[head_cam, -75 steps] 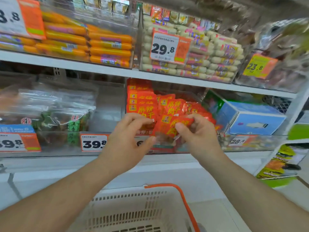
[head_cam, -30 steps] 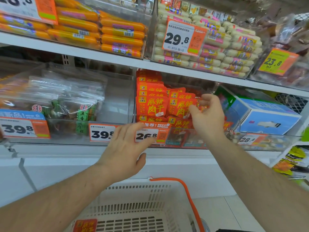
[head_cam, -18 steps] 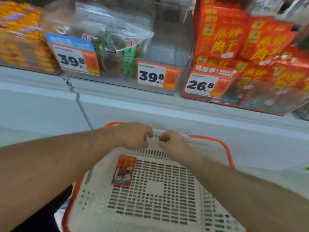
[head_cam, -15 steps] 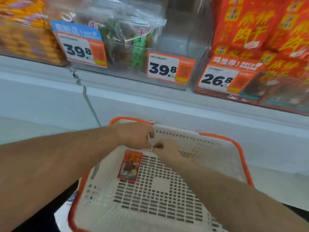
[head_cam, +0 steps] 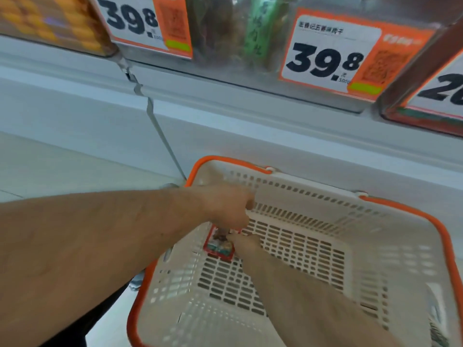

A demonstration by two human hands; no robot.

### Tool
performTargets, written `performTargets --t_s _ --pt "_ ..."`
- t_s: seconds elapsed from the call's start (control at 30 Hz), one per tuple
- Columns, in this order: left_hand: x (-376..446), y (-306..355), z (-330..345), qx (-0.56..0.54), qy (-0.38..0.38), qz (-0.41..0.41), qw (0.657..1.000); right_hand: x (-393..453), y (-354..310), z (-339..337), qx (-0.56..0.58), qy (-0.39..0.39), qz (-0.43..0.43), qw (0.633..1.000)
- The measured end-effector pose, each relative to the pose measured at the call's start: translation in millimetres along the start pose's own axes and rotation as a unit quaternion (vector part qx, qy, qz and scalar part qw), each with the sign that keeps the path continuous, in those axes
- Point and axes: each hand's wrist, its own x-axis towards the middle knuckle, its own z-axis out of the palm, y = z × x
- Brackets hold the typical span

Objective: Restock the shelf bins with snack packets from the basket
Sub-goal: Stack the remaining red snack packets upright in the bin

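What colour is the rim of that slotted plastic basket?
Orange rim on the cream slotted plastic basket, in the head view.

Cream slotted basket (head_cam: 313,246) with orange rim – red packet (head_cam: 218,246) – orange-and-white price tags (head_cam: 350,53)

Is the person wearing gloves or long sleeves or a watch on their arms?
No. Both forearms are bare as far as the picture shows, with no sleeves, and no watch or band on either wrist. The left hand and right hand have no gloves. Rings are too blurry to tell.

Both forearms stretched forward, left hand (head_cam: 225,206) and right hand (head_cam: 244,242) blurred, close together
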Motion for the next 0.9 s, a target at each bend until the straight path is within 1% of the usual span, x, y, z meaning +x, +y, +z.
performTargets --t_s 0.07,0.1,0.2,0.3,0.37,0.47,0.57,0.67,0.73,0.77,0.83,0.9 --pt "0.4 -1.9 -0.5 -0.002 0.007 -0.008 1.000 8.3 2.8 4.3 -0.009 0.014 0.010 1.000" --pt "0.2 -2.6 -0.7 -0.004 0.011 -0.012 1.000 11.1 3.9 4.5 -0.022 0.007 0.016 1.000" --pt "-2.4 -3.6 0.4 -0.008 0.008 -0.023 1.000 11.1 7.5 4.6 -0.036 -0.049 0.016 0.998" --pt "-5.7 -4.0 0.6 -0.018 -0.003 -0.035 0.999 3.9 8.9 -6.3 -0.112 -0.062 -0.025 0.991" --pt "-8.4 -2.1 -2.0 -0.019 -0.005 -0.044 0.999 -10.8 6.2 -24.6 -0.136 -0.065 -0.068 0.986" --pt "-15.1 5.8 -11.7 -0.002 0.007 -0.052 0.999 -35.0 1.9 -63.8 -0.117 -0.090 -0.101 0.984" --pt "-24.0 18.4 -26.9 0.006 0.031 -0.043 0.999 -63.3 -8.1 -104.0 -0.087 -0.133 -0.132 0.978" --pt "-31.0 31.0 -42.5 -0.003 0.072 -0.040 0.997 -94.0 -18.8 -137.9 -0.054 -0.146 -0.173 0.973" --pt "-34.2 39.2 -49.4 -0.070 0.093 -0.028 0.993 -113.2 -25.7 -153.5 -0.004 -0.172 -0.200 0.965" --pt "-36.3 46.2 -51.3 -0.140 0.097 -0.016 0.985 -122.9 -28.5 -162.1 0.011 -0.181 -0.220 0.958" --pt "-40.7 63.8 -55.1 -0.273 0.108 0.023 0.956 -144.1 -33.5 -180.2 0.025 -0.190 -0.262 0.946" --pt "-43.5 80.0 -58.8 -0.324 0.140 0.061 0.934 -164.7 -38.2 -199.9 0.014 -0.179 -0.297 0.938"
